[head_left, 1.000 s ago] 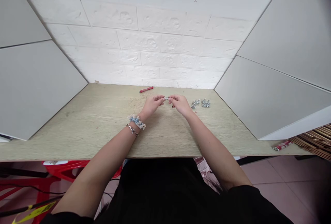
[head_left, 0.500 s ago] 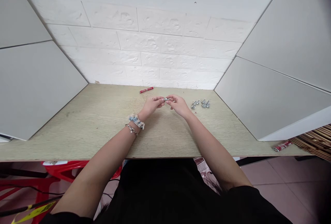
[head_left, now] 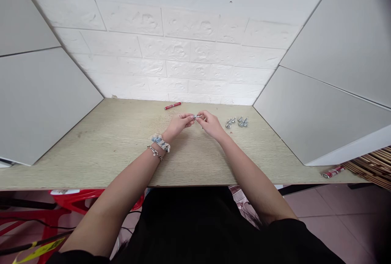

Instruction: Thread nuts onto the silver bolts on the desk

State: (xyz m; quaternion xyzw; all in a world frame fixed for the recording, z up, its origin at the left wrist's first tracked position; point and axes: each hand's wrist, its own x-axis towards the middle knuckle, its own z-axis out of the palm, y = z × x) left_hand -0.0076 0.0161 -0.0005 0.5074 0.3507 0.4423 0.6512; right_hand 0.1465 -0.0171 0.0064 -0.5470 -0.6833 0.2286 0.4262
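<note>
Between my two hands, above the wooden table (head_left: 195, 162), is a small silver bolt (head_left: 196, 116). My left hand (head_left: 181, 124) pinches its wider end with thumb and forefinger. At the thin shank on the other side, the fingertips of my right hand (head_left: 209, 124) are closed. Fingers hide part of the bolt, so I cannot tell whether a nut or washer sits on it. To the right of my right hand, several similar silver bolts (head_left: 243, 123) stand and lie on the table in two loose groups.
A red marker-like tube (head_left: 172, 105) lies near the white brick-pattern wall (head_left: 177, 68). Grey panels (head_left: 332, 109) flank the table on both sides. At the front right are another red tube (head_left: 332, 172) and a woven basket (head_left: 371, 166). A red stool (head_left: 77, 201) stands below.
My right fingers have shifted slightly around the bolt's shank. The bolt stays between both hands, and the other bolts have not moved.
</note>
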